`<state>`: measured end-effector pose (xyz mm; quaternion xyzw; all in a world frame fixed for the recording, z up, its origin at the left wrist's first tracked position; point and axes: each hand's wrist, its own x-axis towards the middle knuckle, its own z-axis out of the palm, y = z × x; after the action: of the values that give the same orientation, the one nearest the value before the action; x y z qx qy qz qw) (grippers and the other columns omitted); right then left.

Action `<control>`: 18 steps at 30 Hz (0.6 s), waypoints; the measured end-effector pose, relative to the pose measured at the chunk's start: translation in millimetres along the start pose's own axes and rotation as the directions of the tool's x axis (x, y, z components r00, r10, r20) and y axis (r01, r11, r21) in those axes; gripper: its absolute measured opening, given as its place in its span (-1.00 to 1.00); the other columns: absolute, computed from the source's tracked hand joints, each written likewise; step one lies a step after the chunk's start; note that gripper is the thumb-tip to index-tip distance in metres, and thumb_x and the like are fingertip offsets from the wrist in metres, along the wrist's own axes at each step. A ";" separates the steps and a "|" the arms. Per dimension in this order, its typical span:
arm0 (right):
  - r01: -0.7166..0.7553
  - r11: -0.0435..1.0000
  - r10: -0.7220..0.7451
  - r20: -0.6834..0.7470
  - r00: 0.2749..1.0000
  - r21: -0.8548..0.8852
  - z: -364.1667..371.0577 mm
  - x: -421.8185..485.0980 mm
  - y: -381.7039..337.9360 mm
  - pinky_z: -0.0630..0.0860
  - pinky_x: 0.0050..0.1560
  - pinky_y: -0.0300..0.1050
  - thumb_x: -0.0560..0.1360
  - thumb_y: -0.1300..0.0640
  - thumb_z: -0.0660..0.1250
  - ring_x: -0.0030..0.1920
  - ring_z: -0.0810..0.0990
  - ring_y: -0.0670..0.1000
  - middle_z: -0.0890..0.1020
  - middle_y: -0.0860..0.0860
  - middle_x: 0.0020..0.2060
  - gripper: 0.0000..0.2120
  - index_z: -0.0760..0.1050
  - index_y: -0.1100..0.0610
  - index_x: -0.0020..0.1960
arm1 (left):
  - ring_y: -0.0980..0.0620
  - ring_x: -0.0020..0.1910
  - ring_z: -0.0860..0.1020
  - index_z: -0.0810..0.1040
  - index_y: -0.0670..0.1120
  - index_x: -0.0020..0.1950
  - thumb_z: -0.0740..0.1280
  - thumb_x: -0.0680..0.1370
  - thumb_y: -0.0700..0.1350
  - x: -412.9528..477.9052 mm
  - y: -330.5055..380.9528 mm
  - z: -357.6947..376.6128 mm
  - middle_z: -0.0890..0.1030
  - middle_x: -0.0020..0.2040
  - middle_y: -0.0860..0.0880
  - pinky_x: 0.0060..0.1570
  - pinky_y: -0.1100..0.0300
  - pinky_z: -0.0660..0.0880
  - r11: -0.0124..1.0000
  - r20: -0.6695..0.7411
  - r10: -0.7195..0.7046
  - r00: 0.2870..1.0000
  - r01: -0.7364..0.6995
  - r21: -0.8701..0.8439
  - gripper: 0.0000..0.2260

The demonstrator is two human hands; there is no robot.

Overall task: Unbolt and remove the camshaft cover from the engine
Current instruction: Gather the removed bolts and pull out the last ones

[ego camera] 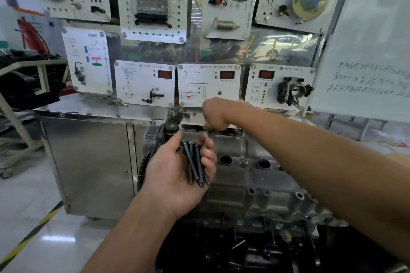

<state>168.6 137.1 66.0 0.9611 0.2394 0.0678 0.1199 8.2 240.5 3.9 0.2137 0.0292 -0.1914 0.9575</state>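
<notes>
The grey aluminium camshaft cover (248, 175) lies on top of the engine in front of me, with two round plug holes and a bolt head (244, 163) between them. My left hand (177, 175) is palm up over the cover's left end, fingers curled round several long dark bolts (195, 164). My right hand (216, 115) reaches across to the cover's far edge, fingertips pinching something small there, probably a bolt head; the hand hides it.
A steel cabinet (88, 162) stands behind the engine, with a wall of white training panels (208, 83) above it. A toothed sprocket (144, 166) sits at the engine's left end. A whiteboard (366, 51) stands at right. Glossy floor with yellow-black tape (28, 235) lies to the left.
</notes>
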 end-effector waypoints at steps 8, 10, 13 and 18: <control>0.091 0.995 -0.086 -0.137 0.987 0.032 -91.0 -28.1 10.1 0.54 -0.12 -0.11 0.60 0.04 0.31 -0.21 0.64 -0.07 0.69 0.01 -0.21 -0.75 0.66 0.18 -0.09 | -0.03 -0.36 0.64 0.60 -0.23 -0.03 0.10 0.68 0.15 16.3 10.4 -1.3 0.67 -0.17 -0.17 -0.46 0.26 0.57 0.997 -0.044 0.042 0.998 -0.045 -0.060 -0.51; 0.164 0.958 -0.136 -0.133 0.982 0.233 -112.1 -46.9 12.8 0.48 -0.28 -0.21 0.59 0.01 0.33 -0.44 0.55 -0.20 0.66 -0.10 -0.40 -0.75 0.66 0.09 -0.18 | -0.08 -0.31 0.67 0.59 -0.24 0.04 0.09 0.68 0.14 18.8 9.6 -3.2 0.68 -0.13 -0.20 -0.38 0.23 0.62 0.996 -0.062 0.060 0.996 -0.064 -0.064 -0.51; 0.268 0.832 -0.285 -0.041 0.958 0.485 -119.2 -68.9 3.9 0.49 -0.33 -0.24 0.57 0.04 0.37 -0.49 0.49 -0.16 0.62 -0.10 -0.47 -0.77 0.65 0.06 -0.23 | -0.14 -0.23 0.71 0.57 -0.27 0.22 0.09 0.69 0.12 21.4 6.4 -1.1 0.69 -0.07 -0.22 -0.25 0.17 0.65 0.996 -0.075 0.074 0.994 -0.078 -0.048 -0.51; 0.332 0.848 -0.416 0.129 0.900 0.414 -90.7 -77.8 -26.5 0.43 -0.34 -0.29 0.58 0.06 0.35 -0.48 0.45 -0.14 0.56 -0.11 -0.52 -0.65 0.57 0.03 -0.38 | -0.12 -0.16 0.71 0.57 -0.18 0.23 0.14 0.68 0.04 18.9 2.7 5.0 0.68 -0.01 -0.18 -0.20 0.16 0.66 0.997 -0.036 0.070 0.997 -0.070 -0.019 -0.63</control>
<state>71.7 140.7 140.6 0.9017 0.4171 -0.1086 -0.0333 26.6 234.0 6.9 0.2083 0.0407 -0.1535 0.9651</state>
